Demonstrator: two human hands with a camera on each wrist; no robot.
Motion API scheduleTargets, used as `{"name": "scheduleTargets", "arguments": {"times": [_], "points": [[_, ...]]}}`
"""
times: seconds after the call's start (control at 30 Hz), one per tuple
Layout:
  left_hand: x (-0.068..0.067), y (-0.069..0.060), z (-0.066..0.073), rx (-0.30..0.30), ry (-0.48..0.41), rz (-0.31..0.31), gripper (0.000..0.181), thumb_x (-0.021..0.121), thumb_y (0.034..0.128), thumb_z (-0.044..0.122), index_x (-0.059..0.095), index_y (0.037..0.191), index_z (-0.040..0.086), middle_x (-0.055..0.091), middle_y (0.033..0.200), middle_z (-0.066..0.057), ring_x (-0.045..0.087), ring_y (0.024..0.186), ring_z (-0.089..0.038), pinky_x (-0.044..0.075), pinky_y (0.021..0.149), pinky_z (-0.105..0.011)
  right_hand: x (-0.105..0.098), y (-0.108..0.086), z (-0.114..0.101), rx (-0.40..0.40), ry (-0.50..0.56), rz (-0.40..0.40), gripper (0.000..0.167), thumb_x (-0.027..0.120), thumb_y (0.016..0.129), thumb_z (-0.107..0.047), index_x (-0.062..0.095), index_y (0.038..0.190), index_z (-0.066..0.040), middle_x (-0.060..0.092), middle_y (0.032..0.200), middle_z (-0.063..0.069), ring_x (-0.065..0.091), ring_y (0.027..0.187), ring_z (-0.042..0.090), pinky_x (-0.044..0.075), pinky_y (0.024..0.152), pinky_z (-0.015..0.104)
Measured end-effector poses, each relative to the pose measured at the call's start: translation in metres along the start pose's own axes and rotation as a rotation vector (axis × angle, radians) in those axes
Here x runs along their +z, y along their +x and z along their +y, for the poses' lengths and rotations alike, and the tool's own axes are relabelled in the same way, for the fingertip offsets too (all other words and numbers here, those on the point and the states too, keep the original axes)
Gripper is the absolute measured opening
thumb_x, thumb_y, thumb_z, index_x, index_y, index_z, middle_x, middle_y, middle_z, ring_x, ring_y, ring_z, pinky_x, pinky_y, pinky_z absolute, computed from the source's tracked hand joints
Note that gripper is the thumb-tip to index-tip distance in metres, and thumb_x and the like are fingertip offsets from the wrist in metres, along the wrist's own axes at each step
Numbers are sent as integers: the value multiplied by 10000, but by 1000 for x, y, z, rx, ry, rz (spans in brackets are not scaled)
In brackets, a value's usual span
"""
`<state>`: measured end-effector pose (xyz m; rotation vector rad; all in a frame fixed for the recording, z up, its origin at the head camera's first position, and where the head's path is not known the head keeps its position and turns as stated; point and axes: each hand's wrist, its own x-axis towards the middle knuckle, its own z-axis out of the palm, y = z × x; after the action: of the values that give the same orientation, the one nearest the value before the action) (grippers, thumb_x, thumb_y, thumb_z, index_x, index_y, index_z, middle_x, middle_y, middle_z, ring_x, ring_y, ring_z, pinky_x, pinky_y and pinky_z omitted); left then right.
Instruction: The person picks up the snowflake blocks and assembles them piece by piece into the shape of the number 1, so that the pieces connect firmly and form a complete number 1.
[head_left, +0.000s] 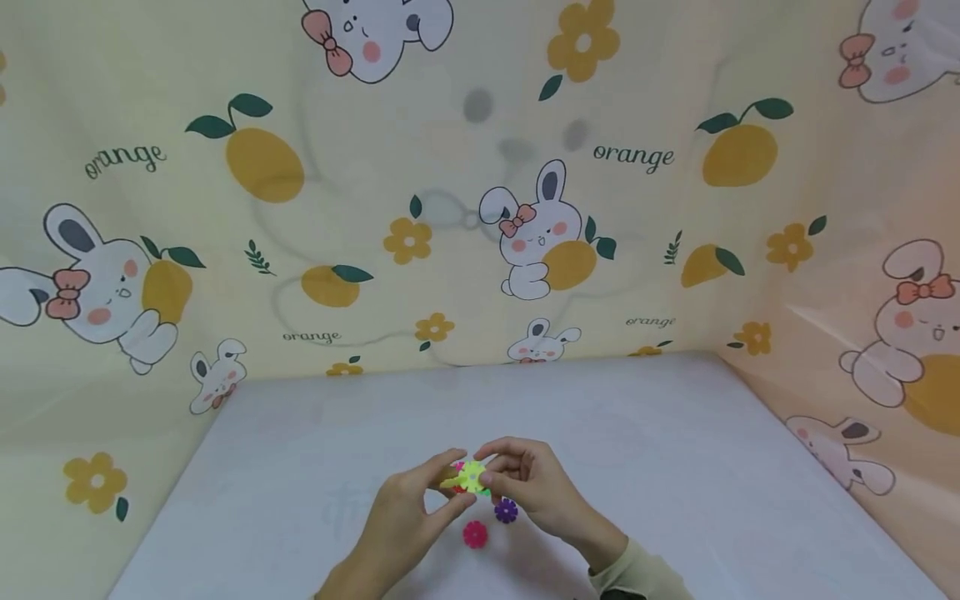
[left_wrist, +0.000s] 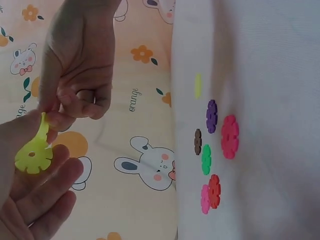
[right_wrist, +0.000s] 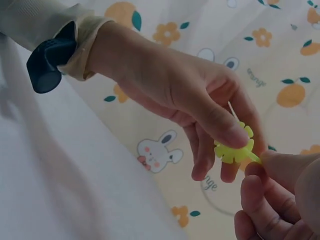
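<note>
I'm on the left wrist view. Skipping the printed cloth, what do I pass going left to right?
Yellow flower → right hand → brown flower → green flower → purple flower → big dark pink flower. I left out pieces that overlap these in left-right position.

Small draped enclosure, wider premises indeterminate, cream hangings along three sides, printed with rabbits, oranges and flowers, a white bench bounded by the hangings.
</note>
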<state>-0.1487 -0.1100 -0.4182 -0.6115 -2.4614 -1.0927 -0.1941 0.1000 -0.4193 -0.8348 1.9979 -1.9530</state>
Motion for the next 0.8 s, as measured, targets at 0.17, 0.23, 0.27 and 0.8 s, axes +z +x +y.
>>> {"name": "scheduleTargets", "arguments": {"times": [0.17,0.23,0.27,0.8], "points": [[4,-1,-2,72,39,46,405,854,795,224,713,1162,127,785,917,51,679,779,-3,540,666,-179,4,-1,1,-30,-11,24,228,658,971,-71,607,1096,113,650,859,365,601,622,27,513,574,162],[6,-1,-3,103,65,64,415,866,774,218,716,1148,121,786,908,46,673,766,3,538,660,-171,5,-1,2,-43,-6,29,210,654,971,-61,606,1068,119,622,861,407,603,621,21,516,571,161],[6,-2,-3,113,73,69,421,872,764,213,717,1144,118,787,911,42,670,763,7,540,662,-169,5,-1,2,-49,-3,29,205,651,972,-57,604,1060,123,616,860,415,606,624,20,518,571,162],[-5,8,-4,-291,-361,-52,379,699,922,53,551,1239,200,641,999,2,673,932,-125,566,842,-217,-47,7,13,109,-236,166,295,544,1058,-241,644,1202,-3,701,1040,214,707,834,247,581,825,274]]}}
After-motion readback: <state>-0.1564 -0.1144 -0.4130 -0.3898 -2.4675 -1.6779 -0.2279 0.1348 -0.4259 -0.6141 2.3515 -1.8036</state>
